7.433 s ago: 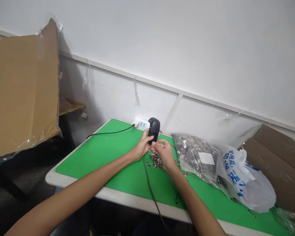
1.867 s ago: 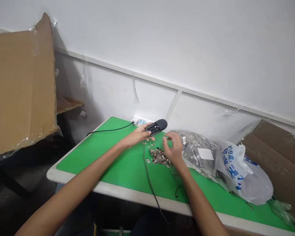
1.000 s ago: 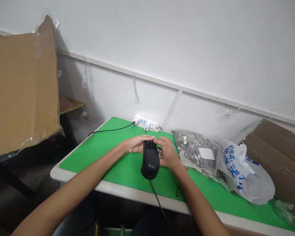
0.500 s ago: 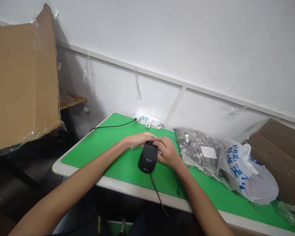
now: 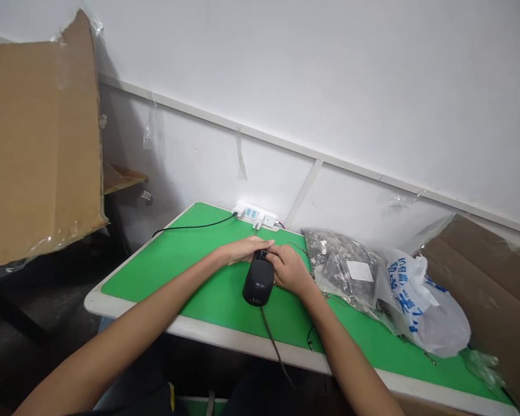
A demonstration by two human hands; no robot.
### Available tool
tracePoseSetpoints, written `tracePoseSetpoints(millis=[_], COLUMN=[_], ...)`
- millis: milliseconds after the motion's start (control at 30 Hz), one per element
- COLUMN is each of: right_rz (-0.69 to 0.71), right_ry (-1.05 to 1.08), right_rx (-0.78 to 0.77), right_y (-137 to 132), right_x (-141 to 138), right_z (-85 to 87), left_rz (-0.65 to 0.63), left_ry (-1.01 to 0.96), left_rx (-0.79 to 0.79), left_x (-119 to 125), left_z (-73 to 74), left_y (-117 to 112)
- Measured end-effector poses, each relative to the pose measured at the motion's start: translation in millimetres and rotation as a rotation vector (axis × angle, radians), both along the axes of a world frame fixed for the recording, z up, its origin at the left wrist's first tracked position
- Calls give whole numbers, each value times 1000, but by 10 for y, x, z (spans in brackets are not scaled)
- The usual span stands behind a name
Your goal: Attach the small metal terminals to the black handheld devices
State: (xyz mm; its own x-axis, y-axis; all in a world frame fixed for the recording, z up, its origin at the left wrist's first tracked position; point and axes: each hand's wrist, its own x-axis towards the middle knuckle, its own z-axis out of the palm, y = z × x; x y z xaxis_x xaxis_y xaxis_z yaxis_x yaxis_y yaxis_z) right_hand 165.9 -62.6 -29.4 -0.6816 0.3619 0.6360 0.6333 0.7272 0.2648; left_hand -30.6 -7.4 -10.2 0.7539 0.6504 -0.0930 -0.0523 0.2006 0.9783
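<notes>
A black hand-held device (image 5: 259,282) with a cable (image 5: 274,345) trailing off the table's near edge is held over the green table (image 5: 177,271), its rounded end toward me. My left hand (image 5: 241,249) grips its far end from the left, fingers curled over it. My right hand (image 5: 288,268) is closed against the same end from the right, fingertips pinched at the device's top. What those fingertips hold is too small to make out. The pile of small metal parts seen earlier is hidden behind the hands and device.
A clear bag of metal parts (image 5: 342,267) and a white plastic bag with blue print (image 5: 420,306) lie at the right. A white power strip (image 5: 256,214) with a black cord (image 5: 190,226) sits at the far edge. Cardboard sheets (image 5: 34,144) stand at the left and the right (image 5: 489,277).
The device was turned from lying sideways at the far side to pointing its rounded end at me. My right hand came from the metal parts to the device's far end.
</notes>
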Motion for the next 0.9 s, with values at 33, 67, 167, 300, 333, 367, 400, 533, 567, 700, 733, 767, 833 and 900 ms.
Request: tracePoseSetpoints(millis=[33, 67, 167, 300, 333, 367, 400, 533, 567, 700, 733, 767, 833, 900], right_rz=[-4, -6, -17, -68, -82, -95, -107, -129, -134, -148, -146, -140, -130, -125], right_ry=[-10, -14, 8, 35, 29, 19, 8, -30, -40, -71, -70, -69, -60, -52], right_rx=[-11, -25, -57, -55, -56, -60, -64, -53, -45, -43, -50, -58, -78, -101], right_y=[9, 17, 41, 56, 54, 51, 46, 36, 39, 67, 74, 80, 86, 86], right_x=[1, 1, -5, -15, -17, -20, -24, -35, -37, -35, -33, -31, -28, -27], right_z=[-10, -20, -52, -77, -77, -75, -71, -54, -53, -64, -69, -73, -78, -77], left_rz=[17, 40, 144, 237, 245, 249, 253, 261, 257, 234, 234, 237, 240, 237], left_ry=[-14, -25, -37, -85, -100, -111, -116, -128, -127, -106, -100, -93, -81, -73], left_rx=[-10, -16, -8, -30, -32, -29, -22, -8, -12, -34, -35, -34, -36, -45], left_x=[8, 17, 55, 123, 137, 148, 156, 160, 157, 142, 139, 137, 136, 136], left_z=[-9, -20, -73, -170, -190, -205, -214, -208, -202, -187, -188, -189, -192, -193], left_y=[-2, -6, -17, -13, -7, -1, 5, 14, 12, 3, 3, 5, 8, 11])
